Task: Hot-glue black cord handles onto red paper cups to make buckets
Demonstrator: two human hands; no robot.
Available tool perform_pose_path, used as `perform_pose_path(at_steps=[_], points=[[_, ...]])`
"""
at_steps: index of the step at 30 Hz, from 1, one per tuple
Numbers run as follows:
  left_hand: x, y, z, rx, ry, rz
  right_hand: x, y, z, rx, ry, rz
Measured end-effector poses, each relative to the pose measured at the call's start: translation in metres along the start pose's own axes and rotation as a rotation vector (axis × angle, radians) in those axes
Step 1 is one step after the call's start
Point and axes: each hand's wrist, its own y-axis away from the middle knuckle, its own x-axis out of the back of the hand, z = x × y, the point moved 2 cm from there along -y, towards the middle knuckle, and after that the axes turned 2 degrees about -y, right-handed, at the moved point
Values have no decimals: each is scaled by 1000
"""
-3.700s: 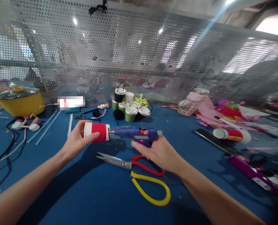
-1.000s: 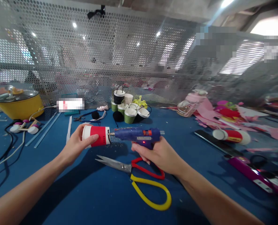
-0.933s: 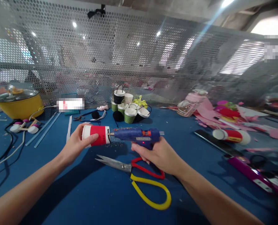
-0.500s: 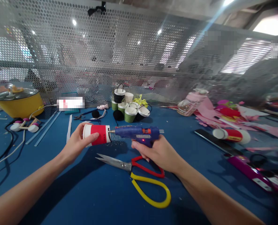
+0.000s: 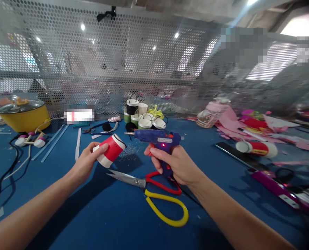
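A paper cup (image 5: 112,150) with a red band and white ends is tilted in my left hand (image 5: 88,159), its thumb across the red band. A dark line runs along the cup's upper rim. My right hand (image 5: 179,163) grips a blue hot glue gun (image 5: 156,136) by its handle, fingers at the orange trigger. A red light glows on the gun. Its metal nozzle points left, apart from the cup. Scissors (image 5: 141,182) with one red and one yellow handle lie on the blue table below both hands, blades toward the left.
Small green, black and white cup buckets (image 5: 145,121) stand at the back by the perforated metal screen (image 5: 144,62). A yellow pot (image 5: 24,114) stands at the left. Rightward lie pink scraps (image 5: 231,125), a red-and-white bottle (image 5: 257,148) and a purple power strip (image 5: 274,189).
The glue gun's nozzle has lifted off the cup's rim, and the gun has moved slightly up and right. My left hand has tilted the cup so its rim points up and right.
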Motion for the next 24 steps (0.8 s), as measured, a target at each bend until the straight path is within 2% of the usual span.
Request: perform_pose_path(at_steps=[6,9,11,15,19,24], points=[[-14,14,-4,-3,-136,-175,-18,0,14,-93,-314,72],[-21,21,-2,-41,-210,-315,-25,1,17,-95,-373,92],[-23,24,0,-79,-227,-365,-28,2,18,-81,-391,99],[-25,26,0,-139,-286,-336,-33,3,19,-51,-354,73],[-25,25,-8,-168,-365,-289,-33,3,24,-20,-263,135],[-27,30,-18,-237,-420,-344,-33,3,28,-42,-275,139]])
